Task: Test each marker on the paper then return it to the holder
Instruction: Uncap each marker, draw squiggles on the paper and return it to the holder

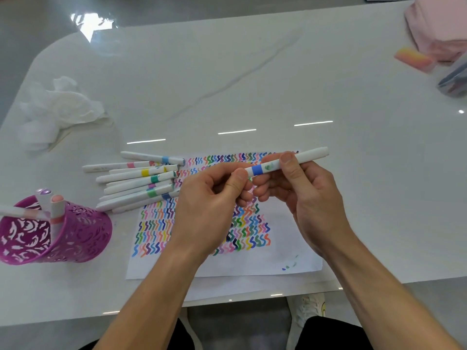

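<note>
The two hands are close together, just above the paper (252, 263), and both hold one white marker (271, 165) with a blue band. The left hand (209, 203) pinches the marker's left end with its thumb and curled fingers. The right hand (310, 198) grips the marker just past the blue band, with the thumb on top and the fingers curled under. The rest of the marker sticks out to the right and tilts up a little. The left hand hides the tip, so I cannot tell if the cap is on or off. The paper lies flat on the white table (252, 84), near the front edge. It is full of rows of wavy lines (156, 228) in many colours. A pile (141, 183) of white markers with coloured bands lies on the table at the paper's top left corner, and some ends rest on the paper. The purple holder (75, 236) stands to the left, apart from the paper. A pink marker (56, 210) and a purple marker (44, 198) stand in it, and a long marker (17, 210) sticks out over its left rim. A crumpled tissue (58, 107) lies farther back on the left. A pink and orange block (414, 58) sits far away at the top right.
</note>
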